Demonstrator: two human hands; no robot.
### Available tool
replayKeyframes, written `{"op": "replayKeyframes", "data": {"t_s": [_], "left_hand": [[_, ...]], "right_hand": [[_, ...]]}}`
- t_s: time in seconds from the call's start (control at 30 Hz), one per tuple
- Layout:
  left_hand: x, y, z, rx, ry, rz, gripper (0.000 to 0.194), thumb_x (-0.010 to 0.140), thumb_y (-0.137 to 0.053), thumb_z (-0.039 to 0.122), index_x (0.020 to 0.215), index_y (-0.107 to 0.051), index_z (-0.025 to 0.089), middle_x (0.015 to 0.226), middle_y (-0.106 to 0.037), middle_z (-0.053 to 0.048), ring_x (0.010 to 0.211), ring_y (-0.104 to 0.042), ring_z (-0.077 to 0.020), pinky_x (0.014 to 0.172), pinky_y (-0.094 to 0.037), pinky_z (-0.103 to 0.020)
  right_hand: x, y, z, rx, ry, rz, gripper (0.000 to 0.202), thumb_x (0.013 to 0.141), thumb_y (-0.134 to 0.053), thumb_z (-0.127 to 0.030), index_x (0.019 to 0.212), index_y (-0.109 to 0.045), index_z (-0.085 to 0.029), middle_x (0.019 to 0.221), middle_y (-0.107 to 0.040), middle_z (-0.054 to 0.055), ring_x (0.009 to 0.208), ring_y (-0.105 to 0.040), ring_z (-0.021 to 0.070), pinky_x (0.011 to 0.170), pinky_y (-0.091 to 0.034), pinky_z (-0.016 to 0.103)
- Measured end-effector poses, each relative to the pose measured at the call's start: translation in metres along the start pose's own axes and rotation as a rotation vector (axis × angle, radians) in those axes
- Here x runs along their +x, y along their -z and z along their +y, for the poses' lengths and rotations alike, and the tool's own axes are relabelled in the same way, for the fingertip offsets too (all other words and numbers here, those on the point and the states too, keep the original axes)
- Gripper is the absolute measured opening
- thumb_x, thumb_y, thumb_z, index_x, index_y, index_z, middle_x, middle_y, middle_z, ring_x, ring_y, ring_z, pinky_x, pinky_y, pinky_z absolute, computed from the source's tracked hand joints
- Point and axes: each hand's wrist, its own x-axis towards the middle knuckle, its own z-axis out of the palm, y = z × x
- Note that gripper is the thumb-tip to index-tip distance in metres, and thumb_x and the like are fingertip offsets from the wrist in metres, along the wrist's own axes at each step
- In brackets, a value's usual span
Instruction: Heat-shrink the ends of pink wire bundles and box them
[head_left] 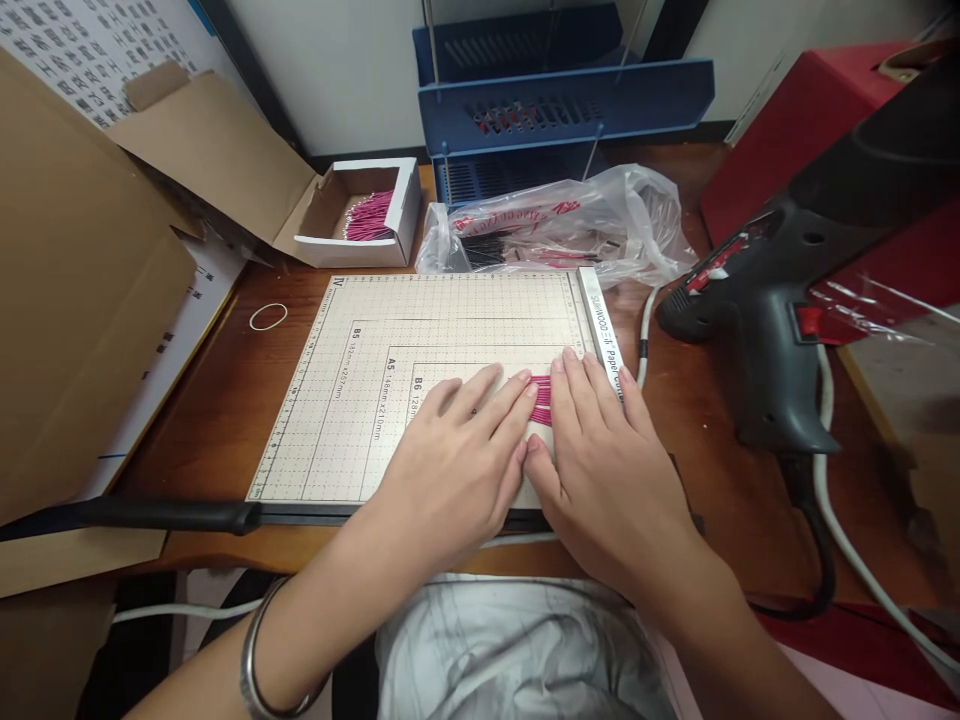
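Note:
Both hands rest side by side on a cream paper cutter (pixel 322 420) printed with a measuring grid. Between and under them lies a row of short magenta wires (pixel 541 400), mostly covered by the fingers. My left hand (pixel 461 455) lies flat with its fingers stretched over the left part of the wires. Pressed flat over their right part is my right hand (pixel 600 440), fingertips close to the cutter's metal ruler edge (pixel 600 325). The cutter's black handle (pixel 180 515) sticks out at the lower left.
Behind the cutter stand a white box (pixel 356 252) of magenta wires (pixel 369 215) and a plastic bag (pixel 630 215) with dark and red wires. A blue rack (pixel 645 95) is at the back. A heat gun (pixel 757 300) with its cord is on the right; a rubber band (pixel 268 317) lies left.

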Motion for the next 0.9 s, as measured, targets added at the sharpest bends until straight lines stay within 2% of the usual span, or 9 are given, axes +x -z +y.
{"op": "replayKeyframes", "data": {"t_s": [0.13, 0.37, 0.47, 0.63, 0.73, 0.9], "left_hand": [[-0.008, 0.0, 0.004, -0.004, 0.036, -0.024, 0.052, 0.107, -0.038, 0.025, 0.156, -0.047, 0.01, 0.164, -0.046, -0.01, 0.155, -0.034, -0.0362, 0.12, -0.035, -0.059], [-0.013, -0.002, 0.01, -0.074, 0.017, -0.063, 0.052, 0.108, -0.033, 0.027, 0.155, -0.045, 0.009, 0.167, -0.04, -0.005, 0.158, -0.03, -0.0316, 0.124, -0.03, -0.059], [-0.013, -0.002, 0.012, -0.075, 0.02, -0.047, 0.051, 0.107, -0.033, 0.026, 0.153, -0.049, 0.008, 0.165, -0.044, -0.007, 0.158, -0.03, -0.0321, 0.126, -0.026, -0.059], [-0.017, -0.005, 0.015, -0.072, 0.122, 0.082, 0.047, 0.106, -0.043, 0.03, 0.146, -0.058, 0.011, 0.159, -0.052, -0.012, 0.153, -0.038, -0.0373, 0.124, -0.029, -0.064], [-0.019, -0.004, 0.015, -0.13, 0.153, 0.056, 0.043, 0.105, -0.045, 0.029, 0.142, -0.062, 0.015, 0.155, -0.057, -0.01, 0.152, -0.04, -0.0387, 0.121, -0.034, -0.065], [-0.017, 0.0, 0.012, -0.201, 0.092, -0.013, 0.044, 0.106, -0.04, 0.024, 0.144, -0.058, 0.013, 0.157, -0.056, -0.006, 0.156, -0.035, -0.034, 0.124, -0.031, -0.066]], "right_hand": [[-0.001, 0.002, 0.003, -0.007, 0.034, 0.002, 0.064, 0.105, -0.028, -0.034, 0.152, -0.048, 0.003, 0.16, -0.041, 0.021, 0.151, -0.041, 0.0349, 0.126, -0.032, 0.052], [0.0, 0.005, 0.006, -0.006, 0.053, -0.04, 0.065, 0.106, -0.023, -0.035, 0.155, -0.045, 0.002, 0.163, -0.036, 0.02, 0.153, -0.038, 0.0342, 0.127, -0.031, 0.054], [0.0, 0.005, 0.007, -0.014, 0.065, -0.043, 0.065, 0.107, -0.022, -0.034, 0.154, -0.046, 0.002, 0.162, -0.037, 0.02, 0.153, -0.039, 0.0346, 0.126, -0.032, 0.056], [-0.001, 0.005, 0.008, -0.027, 0.071, -0.029, 0.064, 0.106, -0.023, -0.034, 0.154, -0.045, 0.003, 0.162, -0.038, 0.022, 0.151, -0.04, 0.0356, 0.125, -0.033, 0.057], [-0.001, 0.005, 0.008, -0.022, 0.075, -0.036, 0.065, 0.106, -0.025, -0.033, 0.155, -0.043, 0.005, 0.162, -0.037, 0.023, 0.152, -0.04, 0.0359, 0.126, -0.032, 0.057], [-0.001, 0.006, 0.008, -0.019, 0.071, -0.054, 0.064, 0.106, -0.024, -0.033, 0.155, -0.043, 0.004, 0.163, -0.035, 0.022, 0.153, -0.038, 0.0356, 0.126, -0.031, 0.056]]}}
